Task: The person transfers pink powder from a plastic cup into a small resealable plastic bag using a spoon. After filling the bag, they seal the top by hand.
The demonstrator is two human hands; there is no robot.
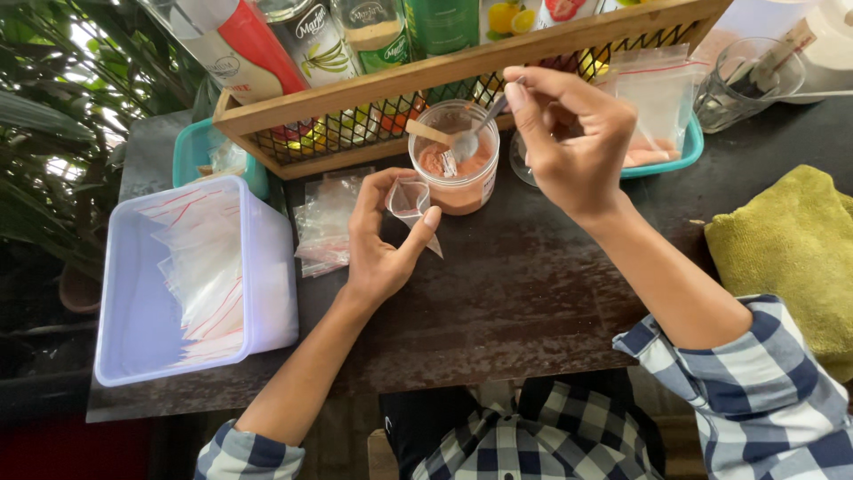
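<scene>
Clear bag [410, 199] | left-hand pinch | spoon [475, 133] | orange-powder jar [455, 169]

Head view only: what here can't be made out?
- Spoon bowl: too small to show whether it carries powder from the jar.
- Small bag in the left hand: contents unclear through the clear plastic.
- Bottles: tops cut off by the top edge.
- Spoon handle end: hidden by the right hand's fingers.
</scene>
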